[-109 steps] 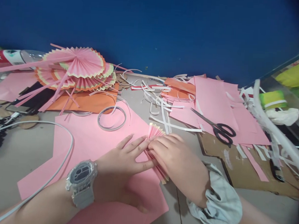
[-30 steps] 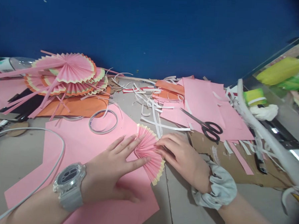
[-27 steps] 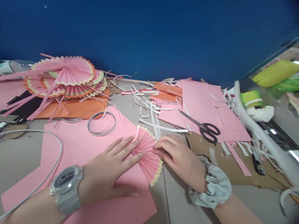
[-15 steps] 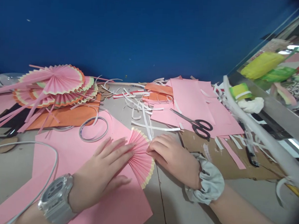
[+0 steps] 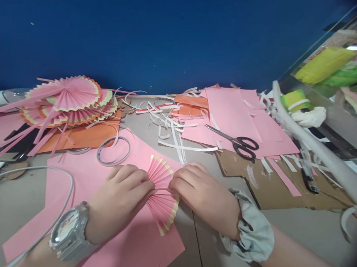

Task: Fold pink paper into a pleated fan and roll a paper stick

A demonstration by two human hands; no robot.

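- At the far left we see a bottle (image 5: 14, 96) on its side, partly cut off by the edge of view.
- Beside it we have a pile of finished-looking pink rosettes (image 5: 68, 94) with paper sticks, resting on an orange sheet (image 5: 82, 136).
- Our pale cable (image 5: 57, 168) loops across a large pink sheet (image 5: 89, 176), near the clear watch (image 5: 67, 233) on our wrist.
- Our left hand (image 5: 118, 202) has its fingers curled and pinches the gathered end of the pleated fan.
- Above that hand, a roll of tape (image 5: 99, 157) lies flat on the pink sheet.
- The pleated fan (image 5: 163, 202), pink with a pale yellow rim, is half opened between our hands, over the sheet's right edge.
- Our right hand (image 5: 203, 194) pinches the fan's outer rim near a middle fold; a grey-green scrunchie (image 5: 255, 231) circles the wrist.
- Behind the fan we see white paper strips (image 5: 175, 131) scattered over the surface (image 5: 219, 263).
- Further right, our scissors (image 5: 238, 142) lie across stacked pink papers (image 5: 232, 112), just above a piece of cardboard (image 5: 248, 181).
- Near the right edge, a white tube (image 5: 315, 142) runs past a black cutter (image 5: 309, 182).
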